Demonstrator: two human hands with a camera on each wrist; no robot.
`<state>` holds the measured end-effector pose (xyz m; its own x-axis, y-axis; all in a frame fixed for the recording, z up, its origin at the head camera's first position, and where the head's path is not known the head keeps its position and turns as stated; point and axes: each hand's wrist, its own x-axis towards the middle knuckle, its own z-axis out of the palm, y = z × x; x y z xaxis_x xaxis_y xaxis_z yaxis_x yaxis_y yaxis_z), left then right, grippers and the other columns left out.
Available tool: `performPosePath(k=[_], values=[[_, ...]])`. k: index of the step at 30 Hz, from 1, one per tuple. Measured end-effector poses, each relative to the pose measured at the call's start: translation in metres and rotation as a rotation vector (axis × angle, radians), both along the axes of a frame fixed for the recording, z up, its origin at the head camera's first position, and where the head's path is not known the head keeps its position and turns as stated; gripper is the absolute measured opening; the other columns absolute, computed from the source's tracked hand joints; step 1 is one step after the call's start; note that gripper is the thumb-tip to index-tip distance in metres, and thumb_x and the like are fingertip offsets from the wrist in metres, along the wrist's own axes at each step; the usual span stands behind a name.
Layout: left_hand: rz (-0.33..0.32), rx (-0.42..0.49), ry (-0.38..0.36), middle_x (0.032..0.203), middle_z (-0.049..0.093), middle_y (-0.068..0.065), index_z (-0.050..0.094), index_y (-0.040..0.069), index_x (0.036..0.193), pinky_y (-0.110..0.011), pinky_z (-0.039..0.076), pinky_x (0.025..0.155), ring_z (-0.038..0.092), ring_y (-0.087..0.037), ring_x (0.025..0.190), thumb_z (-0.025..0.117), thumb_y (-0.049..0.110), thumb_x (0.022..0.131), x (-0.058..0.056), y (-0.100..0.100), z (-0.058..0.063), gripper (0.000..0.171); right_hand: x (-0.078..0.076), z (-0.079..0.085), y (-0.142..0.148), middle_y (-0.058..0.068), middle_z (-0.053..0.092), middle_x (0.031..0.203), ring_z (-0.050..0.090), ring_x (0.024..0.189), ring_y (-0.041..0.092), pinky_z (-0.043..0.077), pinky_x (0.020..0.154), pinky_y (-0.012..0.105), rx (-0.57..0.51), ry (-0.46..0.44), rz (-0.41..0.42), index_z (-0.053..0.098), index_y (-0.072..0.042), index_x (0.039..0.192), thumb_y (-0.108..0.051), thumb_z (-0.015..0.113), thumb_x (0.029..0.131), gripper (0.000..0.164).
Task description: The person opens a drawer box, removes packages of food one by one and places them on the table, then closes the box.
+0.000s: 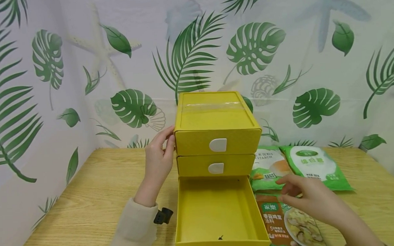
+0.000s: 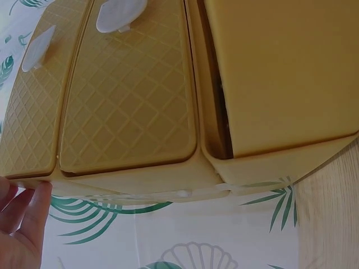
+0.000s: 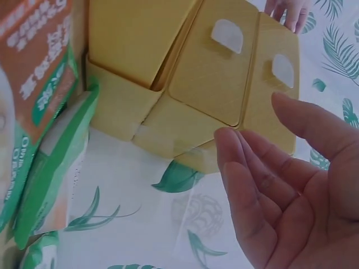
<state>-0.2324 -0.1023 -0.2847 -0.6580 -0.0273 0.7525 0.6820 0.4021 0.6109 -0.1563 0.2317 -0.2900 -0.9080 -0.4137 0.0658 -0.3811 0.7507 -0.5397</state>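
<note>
A yellow drawer unit [image 1: 218,142] with three stacked drawers stands mid-table. Its bottom drawer [image 1: 216,209] is pulled out, with a small dark mark near its front; the upper two are closed and carry white tabs. My left hand [image 1: 160,149] touches the left side of the unit near the top drawer, fingertips at the edge in the left wrist view. The right hand [image 1: 312,198] hovers over the food packets with its fingers loosely bent, holding nothing. Below it lies a brown soup-mix packet [image 1: 273,221], partly covered by the hand.
Behind the brown packet lie a corn starch bag [image 1: 267,165] and a green-and-white bag [image 1: 312,162], right of the drawer unit. The wooden table [image 1: 121,183] meets a leaf-print cloth [image 1: 133,67] at the back. A black band [image 1: 163,215] sits at my left wrist.
</note>
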Motion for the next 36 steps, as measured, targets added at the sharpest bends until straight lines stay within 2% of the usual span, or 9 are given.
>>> performPosePath(k=[10, 16, 20, 23, 25, 30, 36], values=[[0.009, -0.006, 0.007, 0.106, 0.059, -0.016, 0.056, -0.004, 0.115, -0.027, 0.053, 0.062, 0.056, -0.023, 0.092, 0.049, 0.003, 0.09, -0.001, -0.001, 0.001, 0.027, 0.011, 0.007, -0.011, 0.0, 0.061, 0.093, 0.057, 0.073, 0.006, 0.049, 0.059, 0.02, -0.03, -0.01, 0.036, 0.058, -0.003, 0.104, -0.024, 0.063, 0.082, 0.031], [0.01, -0.002, 0.004, 0.106, 0.059, -0.016, 0.056, -0.004, 0.115, -0.026, 0.053, 0.062, 0.056, -0.023, 0.092, 0.049, 0.002, 0.09, 0.0, -0.001, 0.001, 0.027, 0.019, 0.01, -0.028, -0.005, 0.061, 0.096, 0.056, 0.076, 0.003, 0.05, 0.06, 0.02, -0.024, -0.053, 0.097, 0.06, -0.012, 0.103, -0.029, 0.061, 0.083, 0.027], [0.006, 0.001, 0.004, 0.106, 0.058, -0.016, 0.056, -0.004, 0.115, -0.026, 0.053, 0.062, 0.056, -0.023, 0.092, 0.049, 0.002, 0.09, -0.001, -0.001, 0.0, 0.027, 0.025, 0.011, -0.038, -0.009, 0.06, 0.094, 0.054, 0.077, 0.002, 0.049, 0.063, 0.021, 0.006, -0.154, 0.1, 0.06, -0.017, 0.105, -0.035, 0.062, 0.081, 0.03], [0.007, 0.003, 0.007, 0.106, 0.058, -0.017, 0.056, -0.004, 0.115, -0.026, 0.053, 0.062, 0.056, -0.024, 0.091, 0.049, 0.002, 0.09, 0.0, -0.001, 0.0, 0.027, 0.028, 0.01, -0.043, -0.008, 0.06, 0.094, 0.054, 0.077, 0.004, 0.05, 0.064, 0.023, 0.023, -0.235, 0.098, 0.06, -0.015, 0.104, -0.033, 0.064, 0.08, 0.031], [0.008, 0.002, 0.008, 0.106, 0.058, -0.017, 0.056, -0.004, 0.115, -0.026, 0.053, 0.061, 0.056, -0.024, 0.091, 0.049, 0.003, 0.09, 0.0, -0.001, 0.0, 0.027, 0.03, 0.009, -0.046, -0.008, 0.06, 0.094, 0.054, 0.076, 0.004, 0.05, 0.065, 0.025, 0.047, -0.227, 0.134, 0.061, -0.014, 0.103, -0.033, 0.065, 0.079, 0.031], [0.011, -0.001, 0.004, 0.106, 0.058, -0.016, 0.055, -0.004, 0.115, -0.027, 0.053, 0.062, 0.056, -0.024, 0.091, 0.049, 0.003, 0.09, 0.0, -0.001, 0.0, 0.027, 0.035, 0.003, -0.053, -0.01, 0.06, 0.093, 0.053, 0.074, 0.001, 0.05, 0.062, 0.023, 0.067, -0.131, 0.255, 0.062, -0.013, 0.102, -0.033, 0.063, 0.081, 0.029], [0.011, -0.004, 0.008, 0.106, 0.058, -0.016, 0.056, -0.004, 0.115, -0.027, 0.053, 0.061, 0.057, -0.024, 0.091, 0.049, 0.002, 0.09, 0.001, -0.002, 0.0, 0.027, 0.039, -0.008, -0.06, -0.011, 0.059, 0.092, 0.053, 0.079, 0.001, 0.048, 0.061, 0.022, -0.005, -0.222, 0.323, 0.062, -0.011, 0.103, -0.025, 0.061, 0.083, 0.024]])
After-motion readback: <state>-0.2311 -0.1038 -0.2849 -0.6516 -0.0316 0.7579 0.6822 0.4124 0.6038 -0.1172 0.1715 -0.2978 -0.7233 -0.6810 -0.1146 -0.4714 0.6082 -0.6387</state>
